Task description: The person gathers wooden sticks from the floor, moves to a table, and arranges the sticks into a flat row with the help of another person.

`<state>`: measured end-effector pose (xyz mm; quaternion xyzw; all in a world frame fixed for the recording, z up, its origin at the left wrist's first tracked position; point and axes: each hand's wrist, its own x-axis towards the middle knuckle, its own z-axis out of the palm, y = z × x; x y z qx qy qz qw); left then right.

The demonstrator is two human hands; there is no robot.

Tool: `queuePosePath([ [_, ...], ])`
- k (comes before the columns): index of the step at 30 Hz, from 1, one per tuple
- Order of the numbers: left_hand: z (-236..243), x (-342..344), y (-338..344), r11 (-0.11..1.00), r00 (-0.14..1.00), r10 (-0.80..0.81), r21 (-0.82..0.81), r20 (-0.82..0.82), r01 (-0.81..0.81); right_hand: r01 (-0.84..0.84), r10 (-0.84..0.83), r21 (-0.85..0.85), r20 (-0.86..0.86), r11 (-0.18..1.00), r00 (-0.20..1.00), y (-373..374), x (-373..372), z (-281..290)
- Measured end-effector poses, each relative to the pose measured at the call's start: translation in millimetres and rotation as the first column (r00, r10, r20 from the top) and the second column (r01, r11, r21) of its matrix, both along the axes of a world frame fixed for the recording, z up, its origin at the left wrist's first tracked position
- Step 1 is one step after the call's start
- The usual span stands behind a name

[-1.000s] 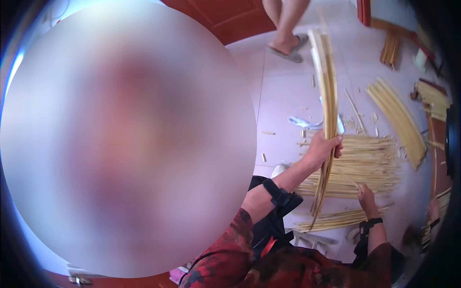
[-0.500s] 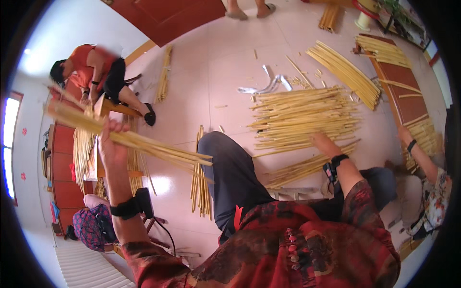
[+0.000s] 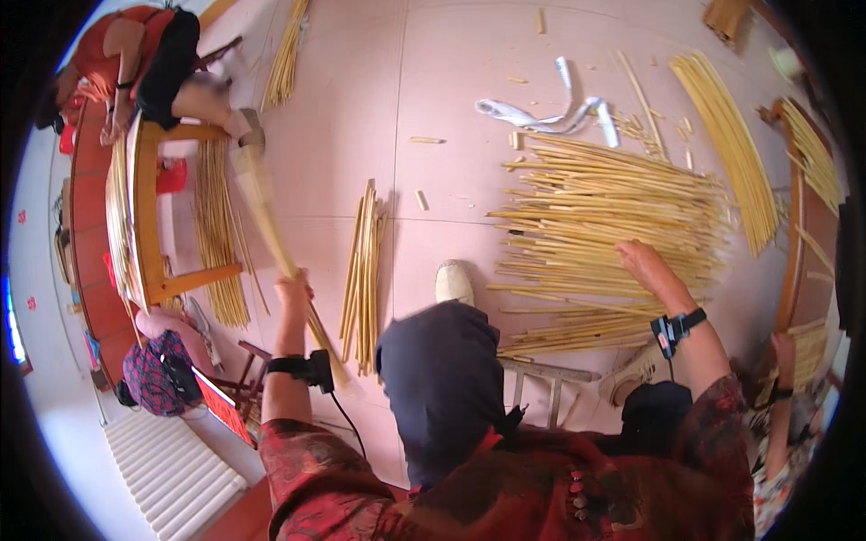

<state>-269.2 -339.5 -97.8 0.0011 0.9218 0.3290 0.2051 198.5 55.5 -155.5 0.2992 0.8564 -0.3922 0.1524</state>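
My left hand (image 3: 293, 288) is closed around a bundle of pale yellow sticks (image 3: 271, 225), held at a slant and streaked by motion. My right hand (image 3: 640, 261) has its fingers curled down onto a wide layer of similar sticks (image 3: 600, 207) on the floor; what lies between the fingertips is too small to make out. A smaller layer (image 3: 568, 329) lies below that one. Left of my knee (image 3: 433, 361), a narrow pile of sticks (image 3: 363, 270) lies on the tiles.
A co-worker in orange (image 3: 126, 54) bends over a wooden bench (image 3: 169, 287) at left; a person in a patterned top (image 3: 153, 379) is below. Another co-worker's arm (image 3: 780, 406) is at right. White strips (image 3: 523, 117), more sticks (image 3: 722, 144) and a radiator (image 3: 167, 460) surround me.
My left hand has moved with the bundle, which swung from upright to nearly level, then to a steeper slant. My right hand stays at the wide layer. The view has shifted.
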Motion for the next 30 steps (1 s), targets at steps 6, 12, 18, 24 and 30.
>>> queuePosePath([
  [6,-114.0,63.5,-67.0,0.895,0.999,-0.033,-0.446,0.017,0.037,-0.115,0.122,-0.094,0.079,0.989,0.989,7.0,-41.6,-11.0],
  [12,-128.1,92.4,-13.9,0.716,0.962,-0.272,-0.663,0.023,0.218,-0.259,0.274,-0.144,0.092,0.955,0.957,-7.2,-59.5,7.7],
  [18,-135.8,105.3,-17.3,0.675,0.989,-0.151,-0.729,0.011,0.111,-0.347,0.397,-0.253,0.187,0.903,0.898,-40.0,-69.2,53.2],
  [24,-78.0,131.6,-48.7,0.923,1.0,0.024,-0.385,0.009,-0.018,-0.491,0.496,-0.073,0.124,0.868,0.859,-36.8,-57.8,125.5],
  [30,19.0,192.3,-97.7,0.995,0.952,-0.006,-0.092,0.306,0.036,-0.596,0.585,-0.077,0.326,0.799,0.743,-39.1,-116.4,236.2],
])
